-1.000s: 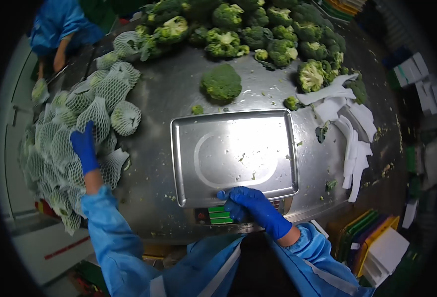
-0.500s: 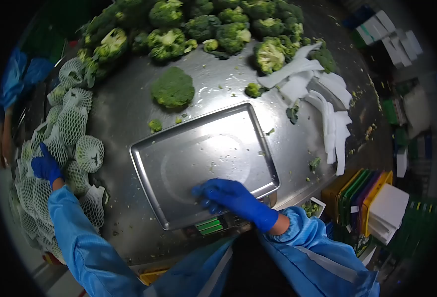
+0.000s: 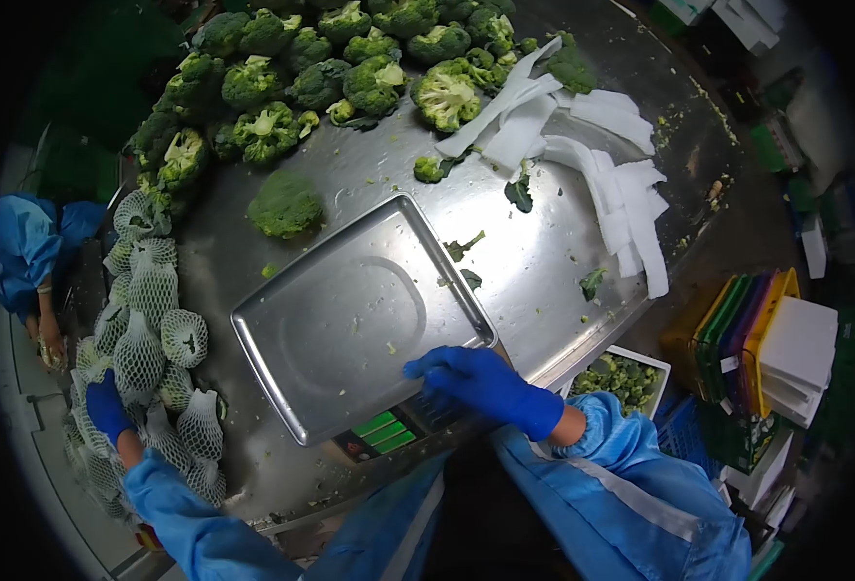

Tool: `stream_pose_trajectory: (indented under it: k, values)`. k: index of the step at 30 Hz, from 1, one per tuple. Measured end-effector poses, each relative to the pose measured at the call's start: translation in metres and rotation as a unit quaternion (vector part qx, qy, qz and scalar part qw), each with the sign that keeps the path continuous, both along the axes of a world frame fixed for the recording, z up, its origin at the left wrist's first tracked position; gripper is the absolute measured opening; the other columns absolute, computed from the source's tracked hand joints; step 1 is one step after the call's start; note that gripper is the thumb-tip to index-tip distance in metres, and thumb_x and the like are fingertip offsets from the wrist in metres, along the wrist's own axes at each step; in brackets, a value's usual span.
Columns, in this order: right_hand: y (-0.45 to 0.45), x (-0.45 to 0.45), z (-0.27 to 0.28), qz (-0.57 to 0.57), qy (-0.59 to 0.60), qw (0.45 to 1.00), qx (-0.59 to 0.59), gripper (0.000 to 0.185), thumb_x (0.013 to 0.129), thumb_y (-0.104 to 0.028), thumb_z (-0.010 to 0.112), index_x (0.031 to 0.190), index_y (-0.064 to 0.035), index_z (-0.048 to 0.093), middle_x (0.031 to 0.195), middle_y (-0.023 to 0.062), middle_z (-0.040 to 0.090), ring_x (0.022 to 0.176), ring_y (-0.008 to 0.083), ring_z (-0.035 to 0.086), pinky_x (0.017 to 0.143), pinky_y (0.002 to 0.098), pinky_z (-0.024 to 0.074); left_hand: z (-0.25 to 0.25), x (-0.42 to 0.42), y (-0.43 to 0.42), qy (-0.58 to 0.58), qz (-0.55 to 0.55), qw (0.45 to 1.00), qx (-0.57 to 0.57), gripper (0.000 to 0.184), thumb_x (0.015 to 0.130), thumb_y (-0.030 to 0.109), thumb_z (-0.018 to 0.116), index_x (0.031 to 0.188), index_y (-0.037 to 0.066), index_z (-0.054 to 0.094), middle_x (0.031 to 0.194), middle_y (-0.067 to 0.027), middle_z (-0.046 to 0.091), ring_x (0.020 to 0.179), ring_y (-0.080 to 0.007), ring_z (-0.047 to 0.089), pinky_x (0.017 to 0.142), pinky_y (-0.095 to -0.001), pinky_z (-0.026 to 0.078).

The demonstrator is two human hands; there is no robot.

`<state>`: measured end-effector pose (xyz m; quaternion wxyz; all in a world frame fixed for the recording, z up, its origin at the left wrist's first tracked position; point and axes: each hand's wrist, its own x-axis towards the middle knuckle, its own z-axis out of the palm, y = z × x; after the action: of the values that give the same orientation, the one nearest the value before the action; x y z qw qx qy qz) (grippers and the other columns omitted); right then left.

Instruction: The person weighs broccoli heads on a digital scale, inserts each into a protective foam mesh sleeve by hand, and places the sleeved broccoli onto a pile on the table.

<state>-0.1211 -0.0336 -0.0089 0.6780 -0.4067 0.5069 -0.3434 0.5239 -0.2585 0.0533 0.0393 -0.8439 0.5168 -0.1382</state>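
Observation:
My left hand [image 3: 108, 409], in a blue glove, lies against the pile of broccoli heads in white foam nets [image 3: 139, 363] on the left. Its fingertips are hidden, so whether it grips one cannot be told. My right hand [image 3: 490, 387], also gloved in blue, hovers over the near right edge of a metal tray [image 3: 350, 290]. Its fingers are loosely bent and apart, with nothing in them. The tray holds only small green scraps and sits on a scale with a green display [image 3: 383, 432]. One loose broccoli head [image 3: 285, 204] lies just beyond the tray.
Many bare broccoli heads [image 3: 321, 82] are heaped at the back. White foam strips [image 3: 602, 184] lie right of them, with leaf scraps nearby. Below the table's right edge are a box of florets [image 3: 621, 380] and coloured crates [image 3: 737, 339]. Another person's hand [image 3: 51, 344] shows far left.
The view has shifted and turned. My left hand has moved nearer along the netted pile. My right hand has drawn back from over the tray to its edge.

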Motion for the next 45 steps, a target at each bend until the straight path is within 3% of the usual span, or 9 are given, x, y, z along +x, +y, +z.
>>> stream_pose_trajectory:
  k: [5, 8, 18, 21, 25, 32, 34, 42, 45]
  values:
    - [0.006, -0.003, -0.005, -0.044, 0.008, 0.997, -0.065, 0.022, 0.091, -0.018, 0.051, 0.109, -0.0092, 0.06, 0.094, 0.0062, 0.065, 0.077, 0.0128, 0.062, 0.072, 0.0275, 0.0493, -0.05, -0.209, -0.057, 0.372, -0.304, 0.874, -0.073, 0.05, 0.076, 0.02, 0.07, 0.119, 0.0, 0.053, 0.12, -0.0127, 0.054, 0.11, -0.0258, 0.052, 0.094, -0.0345, 0.04]
    - [-0.002, -0.019, 0.013, -0.057, 0.088, 0.988, -0.116, 0.022, 0.09, -0.02, 0.053, 0.108, -0.01, 0.06, 0.091, 0.0075, 0.065, 0.075, 0.015, 0.062, 0.07, 0.0275, 0.049, -0.071, -0.34, -0.074, 0.328, -0.528, 0.784, 0.001, 0.08, 0.063, 0.013, 0.075, 0.134, 0.009, 0.038, 0.132, -0.0166, 0.041, 0.124, -0.031, 0.038, 0.103, -0.0365, 0.031]
    - [-0.019, -0.151, -0.016, -0.297, 0.125, 0.946, -0.036, 0.021, 0.091, -0.016, 0.052, 0.108, -0.0075, 0.062, 0.075, 0.0041, 0.062, 0.062, 0.0074, 0.056, 0.059, 0.0218, 0.0475, -0.118, -0.422, -0.12, 0.241, -0.539, 0.804, 0.07, 0.089, 0.046, 0.008, 0.078, 0.128, 0.012, 0.043, 0.13, -0.017, 0.041, 0.122, -0.0365, 0.038, 0.1, -0.0424, 0.036]
    - [-0.049, -0.173, -0.028, -0.278, 0.251, 0.924, -0.072, 0.021, 0.089, -0.015, 0.053, 0.108, -0.0094, 0.062, 0.075, 0.0033, 0.063, 0.061, 0.0081, 0.056, 0.06, 0.0232, 0.0476, -0.133, -0.389, -0.124, 0.656, -0.334, 0.67, 0.094, 0.073, 0.062, 0.007, 0.066, 0.13, 0.004, 0.041, 0.126, -0.0117, 0.047, 0.115, -0.0224, 0.048, 0.097, -0.0336, 0.038]
    - [-0.111, -0.18, -0.05, -0.263, 0.252, 0.92, -0.144, 0.028, 0.089, -0.013, 0.055, 0.117, -0.0105, 0.057, 0.092, 0.0036, 0.063, 0.066, 0.008, 0.058, 0.063, 0.0223, 0.0485, -0.044, -0.404, -0.041, 0.699, -0.31, 0.644, -0.038, 0.074, 0.071, 0.022, 0.064, 0.136, 0.003, 0.033, 0.131, -0.0145, 0.044, 0.117, -0.0254, 0.046, 0.099, -0.0342, 0.037]
    - [-0.237, -0.169, -0.108, -0.275, 0.076, 0.954, -0.096, 0.045, 0.083, -0.02, 0.061, 0.126, -0.012, 0.051, 0.118, 0.0119, 0.046, 0.08, 0.0151, 0.059, 0.065, 0.0266, 0.0483, -0.023, -0.433, 0.108, 0.634, -0.313, 0.705, -0.056, 0.089, 0.062, 0.03, 0.077, 0.135, 0.005, 0.033, 0.135, -0.0146, 0.037, 0.124, -0.0301, 0.037, 0.104, -0.0415, 0.032]
    - [-0.245, -0.167, -0.102, -0.277, 0.085, 0.954, -0.077, 0.043, 0.084, -0.019, 0.061, 0.125, -0.0105, 0.052, 0.114, 0.0106, 0.049, 0.078, 0.0143, 0.059, 0.064, 0.0259, 0.0479, -0.028, -0.447, 0.127, 0.427, -0.4, 0.805, -0.098, 0.088, 0.06, 0.027, 0.077, 0.134, 0.007, 0.036, 0.135, -0.0162, 0.036, 0.127, -0.0323, 0.033, 0.105, -0.0428, 0.028]
    - [-0.086, -0.122, 0.038, -0.211, 0.098, 0.934, -0.272, 0.029, 0.089, -0.014, 0.054, 0.116, -0.0053, 0.059, 0.106, 0.0059, 0.062, 0.075, 0.0096, 0.06, 0.067, 0.0237, 0.0481, 0.022, -0.48, 0.133, 0.297, -0.415, 0.86, -0.004, 0.094, 0.056, 0.035, 0.079, 0.135, 0.007, 0.036, 0.14, -0.0208, 0.028, 0.129, -0.0342, 0.03, 0.105, -0.0437, 0.027]
    - [-0.02, -0.102, 0.064, -0.043, -0.027, 0.975, -0.214, 0.025, 0.087, -0.012, 0.055, 0.11, -0.0048, 0.063, 0.104, 0.007, 0.065, 0.084, 0.0165, 0.061, 0.083, 0.0285, 0.0463, 0.028, -0.518, 0.139, 0.714, -0.355, 0.598, -0.082, 0.091, 0.068, 0.041, 0.073, 0.136, -0.002, 0.03, 0.137, -0.0178, 0.035, 0.128, -0.0273, 0.034, 0.105, -0.0384, 0.028]
